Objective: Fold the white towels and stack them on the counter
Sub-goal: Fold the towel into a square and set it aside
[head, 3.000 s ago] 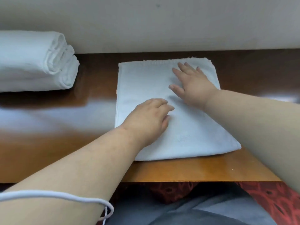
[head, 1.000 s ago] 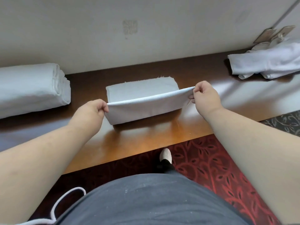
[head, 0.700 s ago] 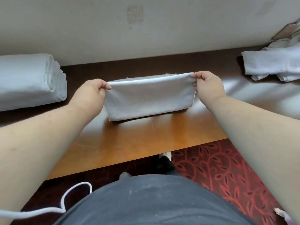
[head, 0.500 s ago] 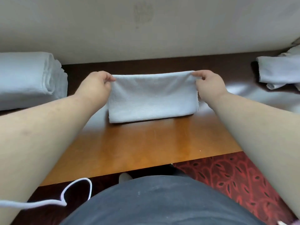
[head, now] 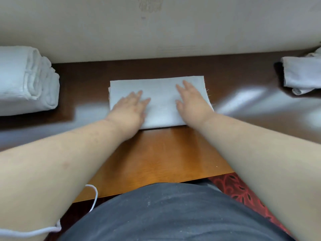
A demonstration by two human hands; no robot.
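A folded white towel (head: pixel 160 94) lies flat on the wooden counter (head: pixel 156 153), a narrow rectangle close to the wall. My left hand (head: pixel 129 109) presses on its left half with fingers straight. My right hand (head: pixel 192 101) lies flat on its right half, fingers spread. At the far left stands a stack of folded white towels (head: pixel 26 80). Loose white towels (head: pixel 302 73) lie bunched at the far right edge of the view.
A pale wall (head: pixel 156 28) runs along the counter's back. The counter's front edge is near my body, with red patterned carpet (head: pixel 243 190) below on the right. A white cord (head: pixel 93 197) hangs by my left arm.
Both hands carried the towel's near edge over to the far edge, let go of the corners, and now lie flat on the folded towel.
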